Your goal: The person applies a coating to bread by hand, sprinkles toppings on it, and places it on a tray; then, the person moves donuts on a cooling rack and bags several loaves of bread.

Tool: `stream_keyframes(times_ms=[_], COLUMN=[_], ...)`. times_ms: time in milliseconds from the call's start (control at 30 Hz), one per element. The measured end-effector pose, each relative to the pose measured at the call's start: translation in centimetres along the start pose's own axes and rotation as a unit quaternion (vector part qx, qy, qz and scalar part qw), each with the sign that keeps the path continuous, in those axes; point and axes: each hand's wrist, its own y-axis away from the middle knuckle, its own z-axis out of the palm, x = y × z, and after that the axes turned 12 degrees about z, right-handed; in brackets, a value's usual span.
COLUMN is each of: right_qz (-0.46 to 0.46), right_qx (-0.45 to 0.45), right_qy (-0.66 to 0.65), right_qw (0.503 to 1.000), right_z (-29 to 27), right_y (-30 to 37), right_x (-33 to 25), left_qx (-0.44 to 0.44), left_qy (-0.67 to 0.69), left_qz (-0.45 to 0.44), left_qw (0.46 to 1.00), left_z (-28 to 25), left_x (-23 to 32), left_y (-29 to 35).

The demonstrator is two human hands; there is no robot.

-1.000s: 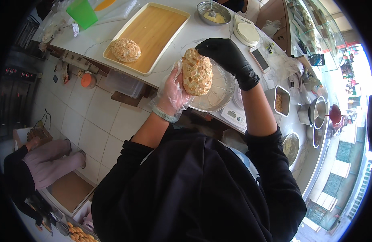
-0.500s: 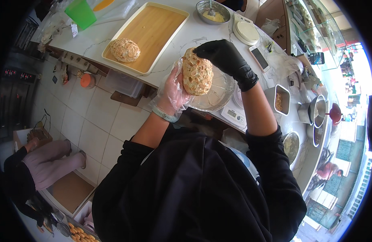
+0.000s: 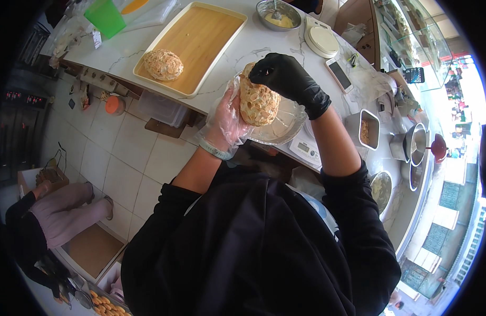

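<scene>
My left hand (image 3: 225,120), in a clear plastic glove, is closed around the side of an oval loaf (image 3: 259,102) coated with almond flakes. Above the loaf's far end is my right hand (image 3: 282,76) in a black glove, its fingertips pinched together against the coating. Whatever the pinch may hold is hidden. Beneath the loaf sits a round foil pan (image 3: 291,122), partly covered by my hands and the loaf. A second flake-coated loaf (image 3: 164,65) rests at the near left corner of a rectangular wooden-look tray (image 3: 201,39).
A digital scale (image 3: 306,150) stands right of the pan. Farther right are a phone (image 3: 339,75) and a metal tin with flakes (image 3: 368,130). A steel bowl with yellow cream (image 3: 279,16) and a round white scale (image 3: 321,42) stand behind. Another person (image 3: 58,210) is at lower left.
My right hand has shifted slightly left and nearer over the loaf, covering more of its upper part. My left hand stays in place holding the loaf.
</scene>
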Motion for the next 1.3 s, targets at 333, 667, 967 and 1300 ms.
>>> stream_keyframes(times_ms=[333,667,967,1300], right_qz=[-0.116,-0.113,-0.095,-0.092], right_qx=[0.128,0.165,0.187,0.186], right_qy=[0.017,0.087,0.108,0.050], right_qw=[0.985,0.976,0.972,0.977], right_z=[-0.3,0.8,0.5,0.1], right_y=[2.9,3.8,3.4,1.9], right_x=[0.6,0.5,0.5,3.3], left_qx=[0.004,-0.001,-0.005,0.021], left_qy=[0.014,-0.004,-0.018,0.020], left_qz=[0.018,0.015,0.007,-0.010], left_qw=[1.000,1.000,1.000,1.000], left_z=[0.1,0.9,0.9,1.1], left_x=[0.4,0.3,0.3,0.3], left_y=[0.4,0.5,0.6,0.9])
